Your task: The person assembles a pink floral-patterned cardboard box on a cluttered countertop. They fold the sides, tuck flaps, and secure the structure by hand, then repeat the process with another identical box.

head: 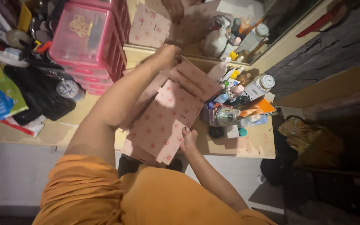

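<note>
The left hand (167, 52) reaches forward over the far end of a pink patterned cardboard box (163, 121), fingers curled down onto its upper flap where it meets the wall mirror (271, 25); whether the fingers pinch the flap or only press on it cannot be told, since the back of the hand hides them; the right hand (188, 139) grips the near right edge of the same box, fingers wrapped over the cardboard rim; the box lies tilted on the wooden tabletop (255, 146), its flat printed panel facing up, its folded flaps opening toward the mirror; just beside it on the right stands a crowded cluster of toiletry bottles (238, 100), among them a white bottle with a round patterned cap (260, 85), an orange pouch (260, 107) and a round tin (225, 116); to the left a stack of pink plastic drawers (90, 39) sits against the wall, with a black bag (36, 98) and green and blue packets (1, 98) further left; the mirror repeats the box, the hand and the bottles; an orange sleeve (84, 191) fills the lower part of the view; a patterned cloth (309, 137) lies on the dark floor to the right.
</note>
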